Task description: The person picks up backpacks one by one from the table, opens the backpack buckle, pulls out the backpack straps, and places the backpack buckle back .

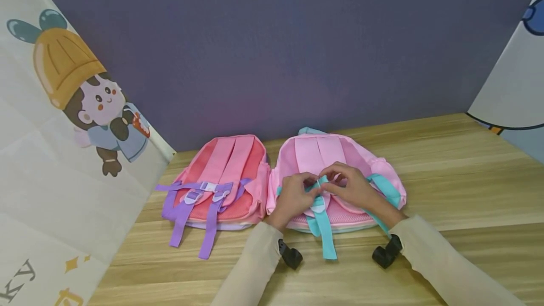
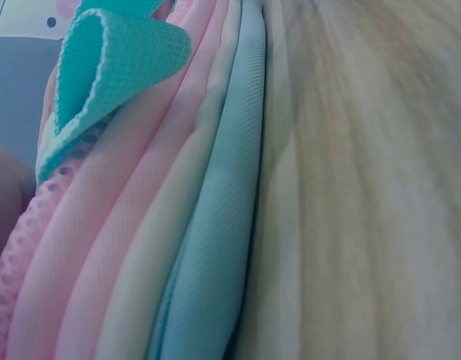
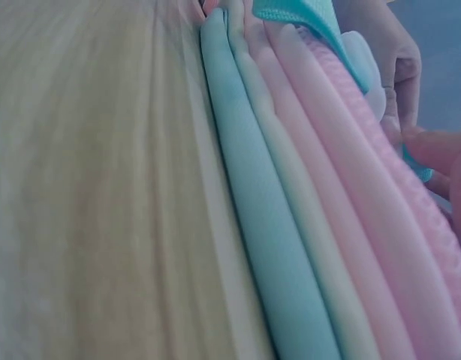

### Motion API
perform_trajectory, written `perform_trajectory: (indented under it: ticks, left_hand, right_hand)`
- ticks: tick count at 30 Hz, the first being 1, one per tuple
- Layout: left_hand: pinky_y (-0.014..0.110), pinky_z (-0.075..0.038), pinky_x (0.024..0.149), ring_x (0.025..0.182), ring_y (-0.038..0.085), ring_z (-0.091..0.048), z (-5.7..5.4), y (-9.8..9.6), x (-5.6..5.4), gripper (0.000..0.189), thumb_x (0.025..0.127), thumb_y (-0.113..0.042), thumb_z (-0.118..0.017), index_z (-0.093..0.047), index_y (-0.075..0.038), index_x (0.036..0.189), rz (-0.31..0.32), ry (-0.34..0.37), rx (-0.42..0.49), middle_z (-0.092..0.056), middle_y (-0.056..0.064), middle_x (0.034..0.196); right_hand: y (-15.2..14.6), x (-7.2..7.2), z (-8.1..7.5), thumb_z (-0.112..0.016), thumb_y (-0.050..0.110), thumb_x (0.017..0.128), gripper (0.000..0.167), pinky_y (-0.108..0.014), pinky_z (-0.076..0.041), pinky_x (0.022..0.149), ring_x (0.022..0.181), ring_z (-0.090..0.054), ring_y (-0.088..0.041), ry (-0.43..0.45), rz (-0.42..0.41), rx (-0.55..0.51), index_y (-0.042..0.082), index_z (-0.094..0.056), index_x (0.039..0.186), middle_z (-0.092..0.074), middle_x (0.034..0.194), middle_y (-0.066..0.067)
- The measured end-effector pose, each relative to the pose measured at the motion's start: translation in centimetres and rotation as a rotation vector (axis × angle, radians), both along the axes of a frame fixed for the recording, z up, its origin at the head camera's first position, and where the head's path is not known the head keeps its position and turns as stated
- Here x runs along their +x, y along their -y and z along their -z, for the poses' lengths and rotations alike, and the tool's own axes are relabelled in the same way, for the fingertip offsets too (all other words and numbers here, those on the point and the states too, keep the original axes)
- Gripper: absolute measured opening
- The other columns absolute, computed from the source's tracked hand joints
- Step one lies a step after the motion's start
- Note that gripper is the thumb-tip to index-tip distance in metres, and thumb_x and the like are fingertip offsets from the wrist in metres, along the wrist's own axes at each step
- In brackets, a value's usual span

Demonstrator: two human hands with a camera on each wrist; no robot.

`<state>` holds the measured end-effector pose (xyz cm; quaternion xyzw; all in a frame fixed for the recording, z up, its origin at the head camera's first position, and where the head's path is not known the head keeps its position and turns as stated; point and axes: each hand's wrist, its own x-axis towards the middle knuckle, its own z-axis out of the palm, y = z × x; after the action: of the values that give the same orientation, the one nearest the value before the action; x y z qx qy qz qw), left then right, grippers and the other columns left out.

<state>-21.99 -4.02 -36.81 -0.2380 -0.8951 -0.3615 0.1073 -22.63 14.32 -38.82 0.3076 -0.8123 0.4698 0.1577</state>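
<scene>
Head view: a teal strap (image 1: 324,180) is held in the clamped grip of left hand (image 1: 296,196) and right hand (image 1: 352,186), over a pale-pink backpack (image 1: 318,152) laid on the table (image 1: 450,192) beside a coral backpack (image 1: 225,164).

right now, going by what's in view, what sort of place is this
Probably an indoor tabletop workspace, perhaps a screened-off booth: a wood-grain table, a dark upright panel behind it, and a white cartoon-printed sheet at the left.

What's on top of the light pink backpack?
Pink shoulder straps lie on it, and the left hand and right hand pinch teal webbing there. Whatever sits directly beneath the hands is hidden.
</scene>
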Motion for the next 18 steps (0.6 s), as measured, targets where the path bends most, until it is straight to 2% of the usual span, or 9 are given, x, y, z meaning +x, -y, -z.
perform_trajectory:
  ticks: [12, 16, 18]
  left_hand:
    - [0.016, -0.045, 0.069, 0.074, 0.005, -0.060, 0.18, -0.01, -0.09, 0.016, 0.079, -0.020, -0.074, -0.071, -0.010, 0.092, 0.004, -0.027, 0.001, -0.072, 0.000, 0.087]
    - [0.017, -0.042, 0.067, 0.072, 0.005, -0.057, 0.03, -0.02, 0.02, 0.015, 0.079, -0.020, -0.073, -0.069, -0.011, 0.090, 0.003, -0.038, -0.014, -0.071, 0.000, 0.085]
    - [0.019, -0.042, 0.070, 0.072, 0.005, -0.057, -0.06, 0.00, 0.09, 0.014, 0.079, -0.021, -0.073, -0.069, -0.012, 0.090, 0.005, -0.052, -0.026, -0.071, -0.001, 0.085]
  right_hand:
    - [0.17, 0.10, -0.05, -0.068, 0.000, 0.084, 0.014, -0.028, -0.052, 0.072, 0.081, -0.055, -0.005, -0.070, -0.009, 0.018, 0.009, -0.064, 0.094, -0.062, 0.086, 0.001]
    - [0.18, 0.07, -0.03, -0.069, -0.001, 0.082, 0.015, -0.029, -0.052, 0.072, 0.080, -0.055, -0.005, -0.065, -0.006, 0.009, 0.008, -0.064, 0.093, -0.062, 0.086, -0.001]
    - [0.20, 0.05, 0.02, -0.068, -0.003, 0.081, 0.016, -0.028, -0.052, 0.072, 0.079, -0.055, -0.004, -0.052, -0.001, 0.002, 0.008, -0.065, 0.092, -0.062, 0.085, -0.004]
